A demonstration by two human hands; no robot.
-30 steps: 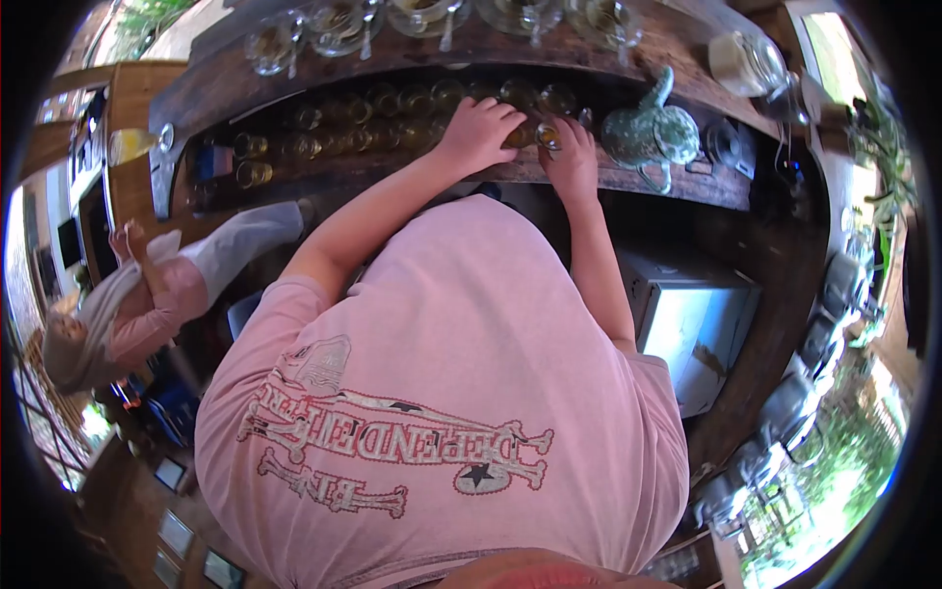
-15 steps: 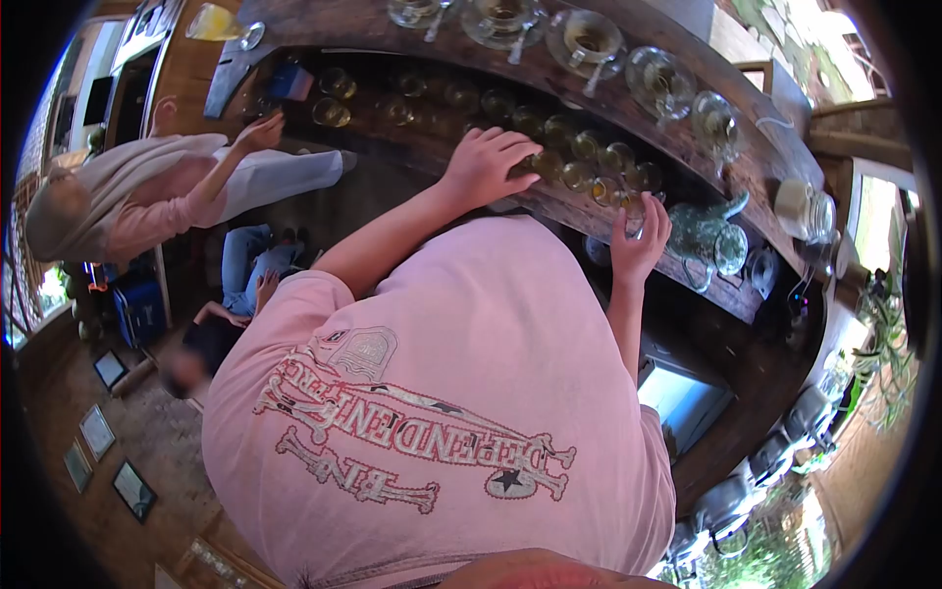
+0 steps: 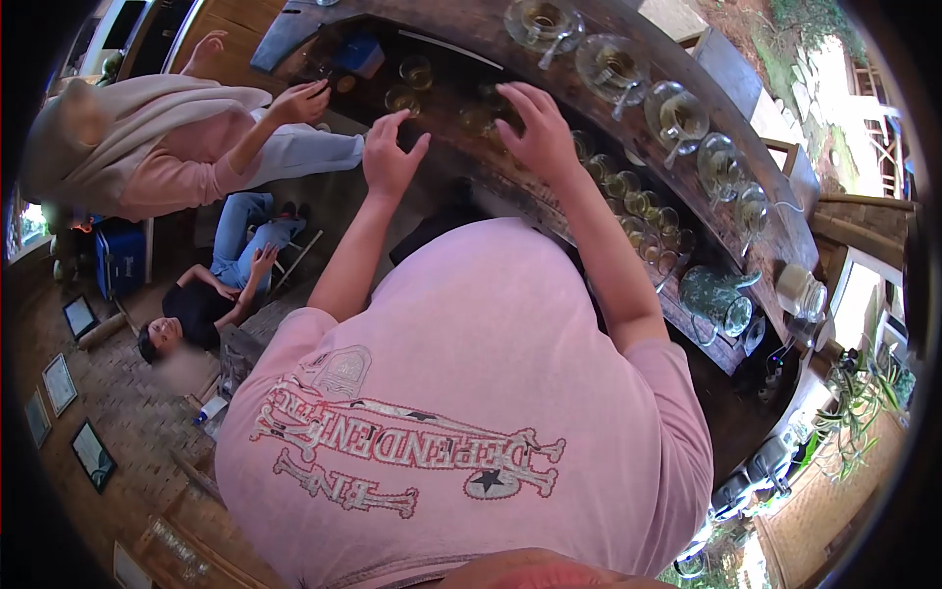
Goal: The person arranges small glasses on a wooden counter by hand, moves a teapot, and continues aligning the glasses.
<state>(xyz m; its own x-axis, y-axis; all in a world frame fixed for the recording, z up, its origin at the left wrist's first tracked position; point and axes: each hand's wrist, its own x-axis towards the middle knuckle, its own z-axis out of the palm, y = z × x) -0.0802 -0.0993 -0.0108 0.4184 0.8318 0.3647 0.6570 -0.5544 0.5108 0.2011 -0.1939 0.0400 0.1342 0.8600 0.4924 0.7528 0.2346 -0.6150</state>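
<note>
My left hand (image 3: 392, 157) is over the near edge of the dark wooden counter (image 3: 442, 147), fingers curved and thumb apart. Its fingertips come close to a small glass cup (image 3: 402, 99), with another glass cup (image 3: 416, 72) just behind. Further right, my right hand (image 3: 540, 133) reaches across the counter, palm turned left and fingers spread, next to a dim glass cup (image 3: 475, 120). Nothing shows in the grasp of either hand. Beyond my right forearm stands a cluster of small glass cups (image 3: 643, 204) holding yellowish liquid.
Glass cups on saucers with spoons (image 3: 677, 120) line the raised outer ledge. A green patterned pitcher (image 3: 716, 299) and a glass jar (image 3: 802, 290) stand at right. A blue box (image 3: 361, 55) lies at the far left. One person (image 3: 167, 147) stands at left; another person (image 3: 211, 294) sits behind.
Both hands have left the cup cluster and moved left along the counter. My view has shifted too. The standing person now has both hands raised in view.
</note>
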